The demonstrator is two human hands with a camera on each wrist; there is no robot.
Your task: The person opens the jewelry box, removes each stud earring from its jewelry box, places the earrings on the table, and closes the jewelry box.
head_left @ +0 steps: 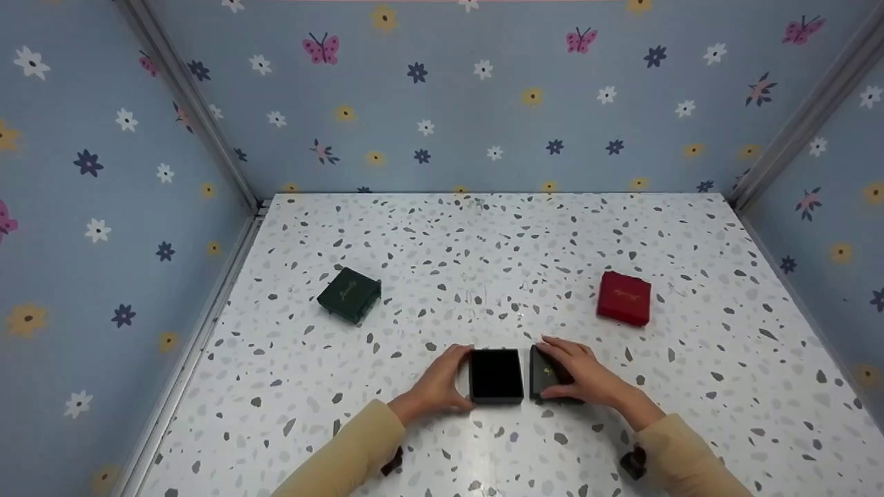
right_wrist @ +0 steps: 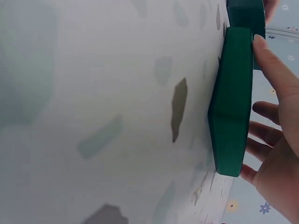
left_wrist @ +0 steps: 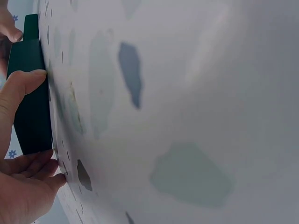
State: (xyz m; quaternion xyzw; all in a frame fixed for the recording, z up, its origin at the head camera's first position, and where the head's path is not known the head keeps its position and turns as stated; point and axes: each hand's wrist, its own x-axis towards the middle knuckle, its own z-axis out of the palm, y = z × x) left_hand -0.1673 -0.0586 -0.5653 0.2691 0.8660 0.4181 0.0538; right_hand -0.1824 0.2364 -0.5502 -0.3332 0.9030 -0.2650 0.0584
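An open box base (head_left: pixel 496 376) with a dark green outside and black inside lies on the speckled table. My left hand (head_left: pixel 442 383) holds its left side, thumb at the near edge and fingers at the far edge. In the left wrist view the thumb lies against the green wall of the base (left_wrist: pixel 32 107). Just to the right, a dark green box lid (head_left: pixel 544 373) with a small gold mark lies top up. My right hand (head_left: pixel 580 373) grips the lid from its right, partly covering it. A narrow gap separates lid and base.
A green gift box (head_left: pixel 349 295) with gold lettering sits farther back on the left. On the right stands a red gift box (head_left: pixel 623 298). Flower-patterned panels (head_left: pixel 476 103) wall the white speckled table (head_left: pixel 449 241) at the back and sides.
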